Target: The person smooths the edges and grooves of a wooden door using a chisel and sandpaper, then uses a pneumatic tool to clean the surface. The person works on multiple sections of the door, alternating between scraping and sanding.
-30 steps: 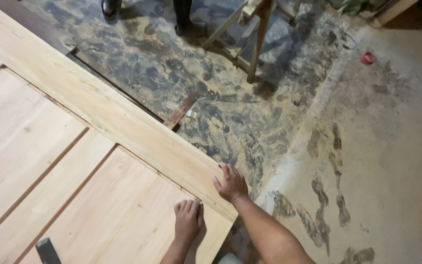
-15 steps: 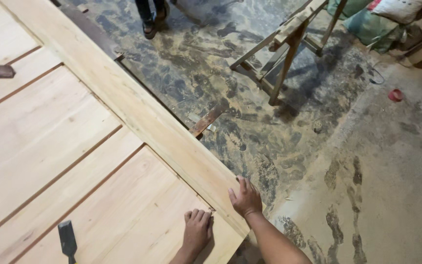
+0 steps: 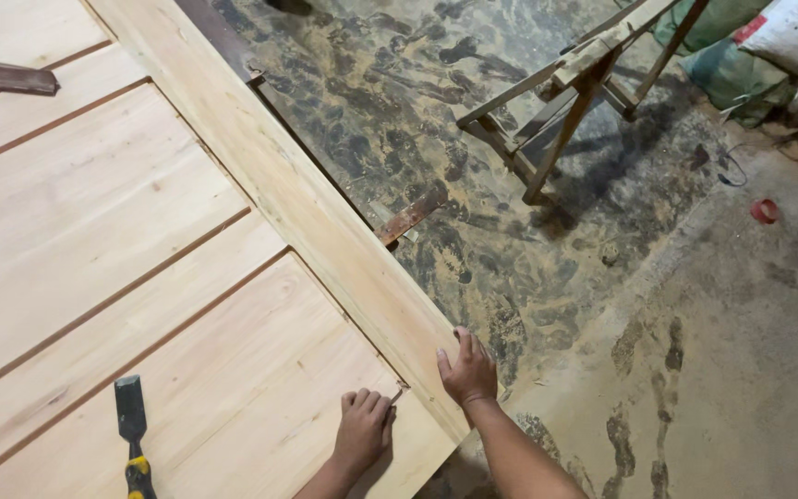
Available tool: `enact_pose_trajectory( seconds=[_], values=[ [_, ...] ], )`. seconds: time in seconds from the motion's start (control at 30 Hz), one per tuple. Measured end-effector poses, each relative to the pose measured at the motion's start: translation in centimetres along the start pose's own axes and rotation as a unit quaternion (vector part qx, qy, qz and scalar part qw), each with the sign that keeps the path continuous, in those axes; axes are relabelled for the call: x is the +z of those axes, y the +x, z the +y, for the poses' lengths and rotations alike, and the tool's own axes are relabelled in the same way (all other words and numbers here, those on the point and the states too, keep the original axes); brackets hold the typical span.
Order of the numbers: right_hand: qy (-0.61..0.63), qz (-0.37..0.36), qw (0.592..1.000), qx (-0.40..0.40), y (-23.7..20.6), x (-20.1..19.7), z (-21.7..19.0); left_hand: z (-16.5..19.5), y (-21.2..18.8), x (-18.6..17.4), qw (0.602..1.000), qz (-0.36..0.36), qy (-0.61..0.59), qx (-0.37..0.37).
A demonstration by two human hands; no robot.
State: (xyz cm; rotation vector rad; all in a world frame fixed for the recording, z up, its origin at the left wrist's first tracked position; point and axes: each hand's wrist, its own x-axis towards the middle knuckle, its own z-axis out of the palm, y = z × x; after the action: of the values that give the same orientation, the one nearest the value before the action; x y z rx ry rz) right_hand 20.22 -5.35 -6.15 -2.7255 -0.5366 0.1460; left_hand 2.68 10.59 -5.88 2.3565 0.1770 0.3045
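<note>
A large pale wooden door panel is shown lying flat, with its long outer frame rail running diagonally towards the near corner. The left hand is seen curled into a loose fist on the panel just inside the rail, knuckles up; whether anything small is pinched in it cannot be told. The right hand is laid flat and spread over the outer edge of the rail, beside the left hand, and nothing is held in it. Compared with half a second earlier, both hands are found at the same corner of the panel while more of its surface is brought into view, which suggests that work on this corner joint is being continued rather than left. A chisel with a yellow and black handle is seen lying on the panel, well apart from the left hand. A small dark block rests at the panel's far end. Beyond the rail, a sawdust-strewn floor, a wooden trestle and a small red object are visible.
</note>
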Motion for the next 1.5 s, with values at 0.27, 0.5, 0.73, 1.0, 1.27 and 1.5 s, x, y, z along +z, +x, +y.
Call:
enact_pose_trajectory(
  seconds=[0.27, 0.5, 0.73, 1.0, 1.27, 1.5],
  values=[
    [-0.001, -0.063, 0.996, 0.059, 0.3, -0.8, -0.5, 0.0, 2.3, 2.2, 0.999, 0.02, 0.012, 0.025],
    [-0.005, -0.063, 0.996, 0.059, 0.2, -0.7, -0.7, -1.6, -0.9, 1.5, 1.0, 0.015, 0.012, 0.003],
    [0.005, -0.025, 1.0, 0.016, 0.3, -0.3, 0.0, -0.7, 0.8, 2.0, 1.0, 0.029, -0.002, 0.008],
    [-0.005, -0.022, 1.0, 0.014, 0.4, 0.3, 1.0, -0.1, 1.6, 2.7, 0.999, 0.03, 0.015, 0.011],
    [0.015, -0.008, 1.0, -0.01, 0.1, 0.3, 1.4, -0.1, 0.4, 1.9, 0.999, 0.0, 0.031, -0.011],
    [0.001, -0.018, 1.0, 0.004, 0.4, -0.1, 1.0, -0.1, 2.2, 3.1, 1.0, 0.028, 0.0, 0.007]
  ],
)
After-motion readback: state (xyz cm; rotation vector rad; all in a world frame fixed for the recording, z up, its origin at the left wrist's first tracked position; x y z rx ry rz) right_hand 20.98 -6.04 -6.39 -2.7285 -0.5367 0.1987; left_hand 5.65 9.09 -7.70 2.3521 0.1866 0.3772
